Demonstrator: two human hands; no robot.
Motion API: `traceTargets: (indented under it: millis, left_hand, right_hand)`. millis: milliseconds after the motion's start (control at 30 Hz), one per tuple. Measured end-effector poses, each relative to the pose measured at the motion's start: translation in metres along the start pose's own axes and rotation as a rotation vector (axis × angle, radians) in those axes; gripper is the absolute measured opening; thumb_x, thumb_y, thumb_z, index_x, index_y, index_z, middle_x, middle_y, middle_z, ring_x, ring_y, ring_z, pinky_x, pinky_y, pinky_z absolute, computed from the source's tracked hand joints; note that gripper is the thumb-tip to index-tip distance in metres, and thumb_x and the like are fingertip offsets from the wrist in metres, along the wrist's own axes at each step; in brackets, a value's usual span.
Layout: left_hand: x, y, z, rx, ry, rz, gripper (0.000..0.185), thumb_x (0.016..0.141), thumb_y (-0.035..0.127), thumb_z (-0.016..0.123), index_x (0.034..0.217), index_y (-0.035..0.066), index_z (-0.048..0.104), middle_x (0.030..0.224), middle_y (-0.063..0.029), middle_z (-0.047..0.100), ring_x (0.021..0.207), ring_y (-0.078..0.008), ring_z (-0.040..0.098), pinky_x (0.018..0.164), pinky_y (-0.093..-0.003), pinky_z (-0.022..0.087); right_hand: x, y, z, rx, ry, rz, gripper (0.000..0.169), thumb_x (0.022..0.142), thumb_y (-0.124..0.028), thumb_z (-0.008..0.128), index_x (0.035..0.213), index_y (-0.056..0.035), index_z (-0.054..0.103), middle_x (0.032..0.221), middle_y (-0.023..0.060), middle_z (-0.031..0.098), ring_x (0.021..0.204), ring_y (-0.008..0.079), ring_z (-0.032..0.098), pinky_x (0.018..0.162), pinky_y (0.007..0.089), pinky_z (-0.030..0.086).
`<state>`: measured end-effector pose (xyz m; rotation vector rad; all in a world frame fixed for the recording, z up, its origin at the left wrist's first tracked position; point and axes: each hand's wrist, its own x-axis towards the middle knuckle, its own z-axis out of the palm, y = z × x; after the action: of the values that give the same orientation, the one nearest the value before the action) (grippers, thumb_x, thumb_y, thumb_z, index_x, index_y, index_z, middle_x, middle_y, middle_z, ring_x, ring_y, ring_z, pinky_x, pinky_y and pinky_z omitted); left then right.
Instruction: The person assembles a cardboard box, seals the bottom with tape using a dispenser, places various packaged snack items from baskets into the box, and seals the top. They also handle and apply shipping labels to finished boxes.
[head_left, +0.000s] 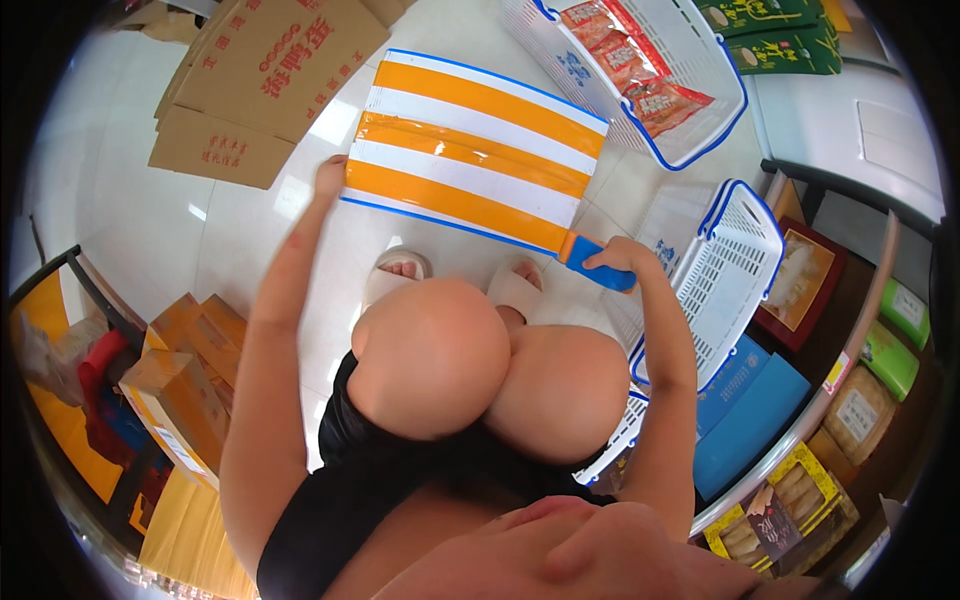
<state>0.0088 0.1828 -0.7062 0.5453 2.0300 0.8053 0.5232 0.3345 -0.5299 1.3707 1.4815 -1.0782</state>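
An orange-and-white striped carton (480, 154) with blue edges lies before me, above the tiled floor. Clear, shiny tape runs along the middle of its upper face. At its left edge, my left hand (330, 178) grips the side, with the fingertips partly hidden behind the carton. My right hand (624, 256) is closed around a blue tool with orange edges, apparently a tape dispenser (592, 262). That tool's front end meets the carton's near right corner.
Flattened brown cardboard boxes (247, 82) lie at upper left. A white plastic basket (705, 112) holds red snack packets (626, 64); another white basket (716, 300) stands at right. Shelves with packaged goods (810, 502) line the right. Taped brown boxes (184, 375) sit at lower left.
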Motion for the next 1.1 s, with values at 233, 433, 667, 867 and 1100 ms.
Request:
traceTargets:
  millis: [233, 433, 667, 867, 1100]
  left_hand:
    - [-0.050, 0.036, 0.018, -0.364, 0.082, -0.404, 0.058, 0.083, 0.043, 0.041, 0.131, 0.016, 0.024, 0.120, -0.0108, 0.043, 0.100, -0.0256, 0.048, 0.076, -0.0460, 0.042]
    - [-0.160, 0.057, 0.048, -0.825, 0.040, -0.280, 0.083, 0.079, 0.038, 0.057, 0.132, 0.025, -0.006, 0.136, -0.0143, 0.015, 0.118, -0.0413, 0.027, 0.082, -0.0520, 0.039]
    - [-0.053, 0.078, 0.053, -0.633, 0.219, 0.056, 0.073, 0.077, 0.020, 0.064, 0.131, 0.010, 0.015, 0.110, -0.0099, 0.048, 0.093, -0.0173, 0.050, 0.072, -0.0300, 0.046]
    - [0.084, 0.157, 0.012, 0.176, 0.478, 0.237, 0.073, 0.071, 0.043, 0.062, 0.124, 0.001, 0.034, 0.108, -0.0211, 0.053, 0.097, -0.0340, 0.054, 0.084, -0.0360, 0.042]
    - [-0.072, 0.229, 0.056, 0.313, -0.102, 0.519, 0.060, 0.076, 0.039, 0.059, 0.121, 0.003, 0.041, 0.118, -0.0122, 0.048, 0.107, -0.0213, 0.046, 0.092, -0.0326, 0.035]
  right_hand:
    - [-0.013, -0.025, 0.069, 0.010, 0.484, -0.096, 0.057, 0.066, -0.041, 0.063, 0.112, -0.0086, 0.053, 0.097, 0.0175, 0.060, 0.091, 0.0290, 0.058, 0.074, 0.0340, 0.045]
    - [0.056, 0.011, 0.073, 0.673, 0.804, -0.109, 0.056, 0.071, -0.042, 0.061, 0.110, -0.0038, 0.049, 0.088, 0.0173, 0.061, 0.079, 0.0276, 0.060, 0.067, 0.0341, 0.046]
    - [-0.035, -0.014, 0.009, 0.088, 0.982, -0.087, 0.045, 0.070, -0.043, 0.063, 0.071, 0.0015, 0.059, 0.060, 0.0133, 0.059, 0.055, 0.0259, 0.058, 0.053, 0.0342, 0.044]
    - [-0.029, -0.029, 0.009, 0.741, 0.736, -0.339, 0.034, 0.072, -0.032, 0.066, 0.083, -0.0005, 0.061, 0.069, 0.0063, 0.061, 0.060, 0.0141, 0.056, 0.057, 0.0282, 0.045]
    - [-0.044, -0.084, 0.010, 0.541, 0.181, -0.753, 0.033, 0.072, -0.027, 0.066, 0.094, -0.0031, 0.059, 0.076, 0.0050, 0.061, 0.067, 0.0120, 0.056, 0.063, 0.0248, 0.045]
